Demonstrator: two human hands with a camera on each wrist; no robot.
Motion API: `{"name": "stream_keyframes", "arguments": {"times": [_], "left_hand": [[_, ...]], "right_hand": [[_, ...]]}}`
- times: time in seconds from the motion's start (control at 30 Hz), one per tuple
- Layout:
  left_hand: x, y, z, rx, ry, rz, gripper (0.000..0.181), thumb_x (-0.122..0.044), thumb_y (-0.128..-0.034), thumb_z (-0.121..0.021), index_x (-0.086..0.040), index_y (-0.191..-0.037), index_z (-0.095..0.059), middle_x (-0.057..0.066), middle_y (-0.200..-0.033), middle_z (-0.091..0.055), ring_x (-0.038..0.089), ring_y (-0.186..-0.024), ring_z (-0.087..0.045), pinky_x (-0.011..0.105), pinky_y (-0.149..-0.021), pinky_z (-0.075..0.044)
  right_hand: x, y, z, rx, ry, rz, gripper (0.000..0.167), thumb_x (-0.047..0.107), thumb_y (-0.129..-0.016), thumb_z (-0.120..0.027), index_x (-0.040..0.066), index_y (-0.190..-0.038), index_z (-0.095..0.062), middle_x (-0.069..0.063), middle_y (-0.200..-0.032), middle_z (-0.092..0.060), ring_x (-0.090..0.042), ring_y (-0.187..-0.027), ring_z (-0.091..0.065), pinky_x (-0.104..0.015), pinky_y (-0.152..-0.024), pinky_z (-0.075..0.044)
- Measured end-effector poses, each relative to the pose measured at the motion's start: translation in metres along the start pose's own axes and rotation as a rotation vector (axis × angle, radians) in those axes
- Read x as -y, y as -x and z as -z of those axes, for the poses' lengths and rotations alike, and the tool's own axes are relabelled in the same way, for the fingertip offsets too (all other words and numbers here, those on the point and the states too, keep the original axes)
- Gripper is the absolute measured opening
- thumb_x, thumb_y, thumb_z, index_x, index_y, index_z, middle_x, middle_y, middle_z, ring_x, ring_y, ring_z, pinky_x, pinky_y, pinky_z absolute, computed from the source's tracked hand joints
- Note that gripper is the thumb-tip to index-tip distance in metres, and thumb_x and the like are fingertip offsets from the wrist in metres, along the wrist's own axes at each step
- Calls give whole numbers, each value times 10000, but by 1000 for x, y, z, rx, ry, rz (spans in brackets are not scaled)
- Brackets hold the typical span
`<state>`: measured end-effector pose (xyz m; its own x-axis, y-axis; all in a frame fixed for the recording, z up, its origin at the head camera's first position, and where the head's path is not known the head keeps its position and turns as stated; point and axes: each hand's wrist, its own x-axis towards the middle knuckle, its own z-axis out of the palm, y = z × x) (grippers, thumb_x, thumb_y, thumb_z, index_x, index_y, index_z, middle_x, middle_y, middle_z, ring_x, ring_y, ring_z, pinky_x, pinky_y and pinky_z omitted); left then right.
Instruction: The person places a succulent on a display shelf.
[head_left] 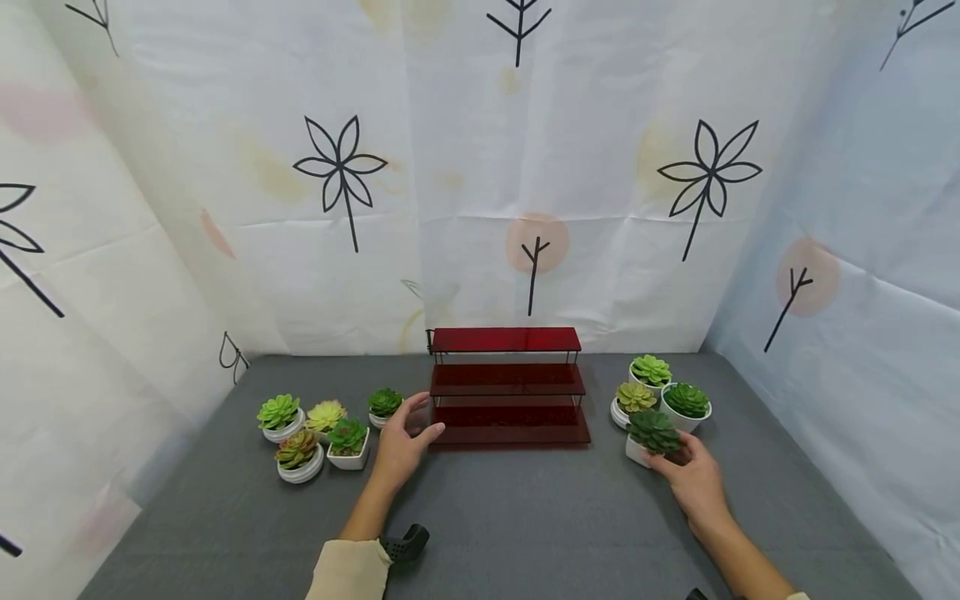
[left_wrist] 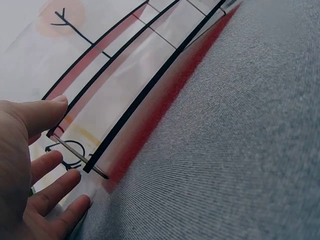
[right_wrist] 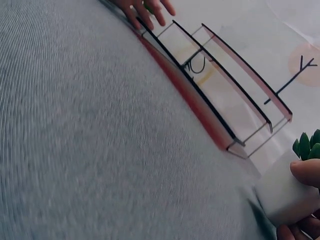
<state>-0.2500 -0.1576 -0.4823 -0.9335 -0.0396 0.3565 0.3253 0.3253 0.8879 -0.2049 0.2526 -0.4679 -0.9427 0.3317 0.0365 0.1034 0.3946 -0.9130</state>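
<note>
My left hand (head_left: 403,442) is held near the left end of a dark red tiered shelf (head_left: 510,380), thumb and fingers spread with nothing between them. Just behind that hand stands a small green succulent in a white pot (head_left: 384,403). On the right, my right hand (head_left: 696,482) grips a dark green succulent in a white pot (head_left: 652,433) between thumb and fingers. In the right wrist view its white pot (right_wrist: 285,192) looks tilted, with thumb and fingertips on its side. Whether the pot touches the table cannot be told.
Beyond the held plant are a yellow-green succulent (head_left: 635,397), a bright green one (head_left: 651,370) and a green one in a round pot (head_left: 686,403). Several potted succulents (head_left: 300,454) cluster at the left. Patterned white cloth (head_left: 465,167) hangs behind the grey table (head_left: 525,517).
</note>
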Motion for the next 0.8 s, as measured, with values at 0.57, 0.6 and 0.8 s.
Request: {"name": "stream_keyframes", "arguments": {"times": [0.57,0.6,0.8], "left_hand": [[10,-4,-6,1,-15,18,692,-42,-788,-800,-95,-1411,-502,187,-1297,-574,371,-1090,-601,551,-887,-458],[11,-4,-6,7,-16,22,698,-38,-791,-797,-99,-1417,-496,189,-1298,-574,369,-1089,-601,548,-892,-457],[12,-6,-4,46,-5,42,725,-1,-800,-780,-129,-1443,-470,189,-1282,-579,356,-1104,-592,535,-937,-438]], "right_hand": [[35,3,-4,150,-174,-21,716,152,-897,-720,-26,-1464,-320,-236,-1442,-411,-289,-1303,-407,-59,-794,-379],[37,3,-4,153,-173,-15,717,157,-898,-720,-24,-1464,-320,-235,-1440,-412,-290,-1302,-407,-62,-793,-380],[49,-1,-10,170,-178,20,696,192,-901,-723,-7,-1452,-347,-213,-1418,-445,-263,-1252,-445,-108,-803,-420]]}}
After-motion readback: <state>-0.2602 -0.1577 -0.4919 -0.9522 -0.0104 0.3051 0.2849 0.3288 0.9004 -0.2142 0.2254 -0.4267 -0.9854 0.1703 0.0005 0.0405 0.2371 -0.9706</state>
